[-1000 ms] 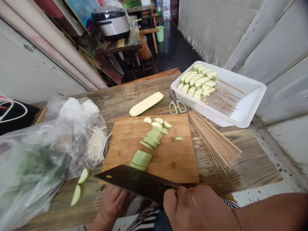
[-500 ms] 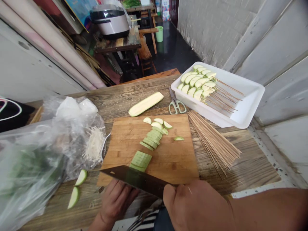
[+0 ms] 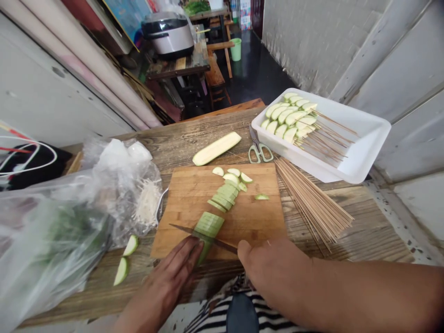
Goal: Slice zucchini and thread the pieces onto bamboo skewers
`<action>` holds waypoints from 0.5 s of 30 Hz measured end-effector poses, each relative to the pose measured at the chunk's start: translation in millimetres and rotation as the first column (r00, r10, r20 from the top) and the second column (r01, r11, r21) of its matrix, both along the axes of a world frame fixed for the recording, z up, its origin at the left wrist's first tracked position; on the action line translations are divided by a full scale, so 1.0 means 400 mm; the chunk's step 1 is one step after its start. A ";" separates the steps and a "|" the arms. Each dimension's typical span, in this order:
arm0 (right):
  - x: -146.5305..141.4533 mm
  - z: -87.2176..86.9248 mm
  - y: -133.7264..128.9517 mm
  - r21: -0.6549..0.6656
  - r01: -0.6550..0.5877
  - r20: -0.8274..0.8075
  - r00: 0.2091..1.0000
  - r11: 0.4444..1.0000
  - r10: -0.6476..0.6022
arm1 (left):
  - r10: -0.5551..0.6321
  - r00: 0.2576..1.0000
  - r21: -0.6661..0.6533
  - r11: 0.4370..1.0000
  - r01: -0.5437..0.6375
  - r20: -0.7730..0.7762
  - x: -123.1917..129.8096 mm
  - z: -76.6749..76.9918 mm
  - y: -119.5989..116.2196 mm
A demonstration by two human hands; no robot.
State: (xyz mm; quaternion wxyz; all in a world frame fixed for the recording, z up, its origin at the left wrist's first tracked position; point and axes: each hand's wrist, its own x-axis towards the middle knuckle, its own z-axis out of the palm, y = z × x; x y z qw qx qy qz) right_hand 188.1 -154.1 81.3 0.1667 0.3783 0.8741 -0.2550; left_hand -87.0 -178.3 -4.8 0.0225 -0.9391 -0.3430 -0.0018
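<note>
My right hand is closed around the handle of a kitchen knife, whose blade lies across a green zucchini half on a wooden cutting board. With fingers together, my left hand presses on the near end of that zucchini, close to the blade. Beyond the blade, cut slices still line up in a block. More slices lean in a row farther up the board, with several loose pieces at its far end.
Behind the board lies another zucchini half, cut face up, near scissors. A white tray holds skewered slices; bare skewers lie before it. Plastic bags and two zucchini pieces are on the left.
The knife has come down onto the zucchini, its blade now seen nearly edge-on. My left hand has moved up and right along with it. The whole view has shifted slightly.
</note>
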 end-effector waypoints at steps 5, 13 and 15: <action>0.006 -0.012 -0.017 0.122 -0.008 -0.038 0.999 0.993 0.012 | -0.022 0.999 0.042 0.999 0.023 -0.044 0.000 0.020 0.011; 0.006 -0.015 -0.080 0.466 0.023 -0.188 0.979 0.884 0.073 | 0.005 1.000 -0.028 1.000 -0.005 0.007 0.005 0.023 0.004; 0.007 -0.016 -0.090 0.541 0.088 -0.224 0.974 0.836 0.042 | 0.011 0.999 -0.048 0.999 -0.009 0.033 0.007 0.026 0.002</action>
